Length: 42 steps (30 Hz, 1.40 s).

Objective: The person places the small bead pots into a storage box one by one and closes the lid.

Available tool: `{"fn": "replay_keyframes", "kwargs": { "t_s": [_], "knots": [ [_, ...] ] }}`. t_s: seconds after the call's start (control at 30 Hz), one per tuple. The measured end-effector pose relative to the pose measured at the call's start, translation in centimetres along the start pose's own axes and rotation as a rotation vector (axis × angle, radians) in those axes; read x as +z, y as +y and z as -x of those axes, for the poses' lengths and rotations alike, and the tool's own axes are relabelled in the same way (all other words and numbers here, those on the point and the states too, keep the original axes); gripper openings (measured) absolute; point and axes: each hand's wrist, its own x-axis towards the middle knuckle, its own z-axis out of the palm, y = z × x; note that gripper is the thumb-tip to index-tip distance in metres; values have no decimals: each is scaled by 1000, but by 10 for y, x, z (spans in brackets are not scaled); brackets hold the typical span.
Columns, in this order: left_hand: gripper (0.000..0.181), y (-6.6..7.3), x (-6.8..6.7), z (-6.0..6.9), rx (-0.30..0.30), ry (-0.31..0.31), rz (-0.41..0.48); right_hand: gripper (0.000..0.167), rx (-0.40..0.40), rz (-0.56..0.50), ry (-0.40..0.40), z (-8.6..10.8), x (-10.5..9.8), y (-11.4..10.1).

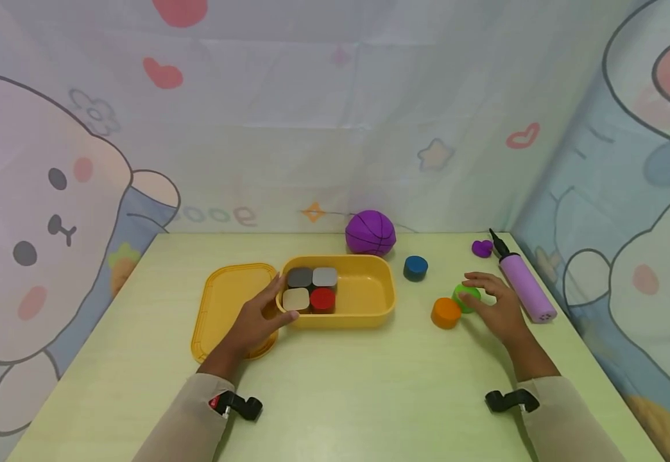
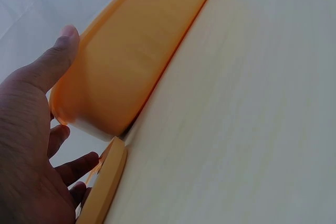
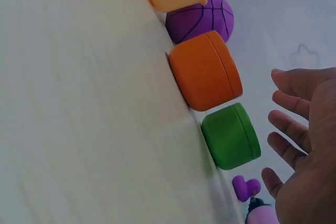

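Pale beige sleeves [image 1: 187,417] stretch over a light-coloured tabletop [image 1: 364,391], with a flat yellow plastic lid [image 1: 216,308] lying partly beneath the left arm. The left hand [image 1: 254,325] grips the left end of a shallow yellow plastic box [image 1: 343,322], thumb at the near rim and fingers round the end. In the box's left half sit four small blocks or pots: cream [image 1: 296,300] and red [image 1: 322,299] in front, dark grey [image 1: 300,277] and light grey [image 1: 325,277] behind.

To the right stands a squat orange cylindrical tub [image 1: 445,314]. Just beside it, slightly farther back, the right hand [image 1: 499,312] hangs over a smaller green cylindrical tub [image 3: 231,136], fingers spread, holding nothing; the right wrist view shows a gap between them. The step appears to be a reach for the green tub. Taking it would call for lowering the hand and closing thumb and fingers on its sides, clear of its orange neighbour.

Beyond lie a lilac hand pump [image 1: 527,287], a round blue tub [image 1: 415,268], a small purple heart-shaped piece [image 1: 482,249] and a purple basketball-patterned ball [image 1: 370,233], before a cartoon-printed curtain [image 1: 289,167].
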Motion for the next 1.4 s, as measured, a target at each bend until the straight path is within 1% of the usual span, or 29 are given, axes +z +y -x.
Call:
{"fn": "replay_keyframes", "kwargs": {
  "t_s": [0.23, 0.43, 0.7, 0.93, 1.13, 1.4],
  "knots": [
    [94, 0, -1, 4, -22, -17, 6, 33, 98, -8, -39, 5, -1, 15],
    [94, -1, 0, 4, -23, -12, 4, 42, 173, -62, -78, 7, -4, 17],
    [94, 0, 2, 5, -20, -15, -3, 48, 262, -85, -115, 8, -4, 17],
    [94, 1, 0, 3, -13, -13, -6, 52, 265, -104, -133, 6, -4, 20],
    [94, 5, -2, 1, -19, -16, -2, 51, 253, -139, -117, 5, -4, 21],
    [94, 3, -1, 0, -11, -11, -6, 51, 264, -155, -113, 5, -4, 21]
  ]
}}
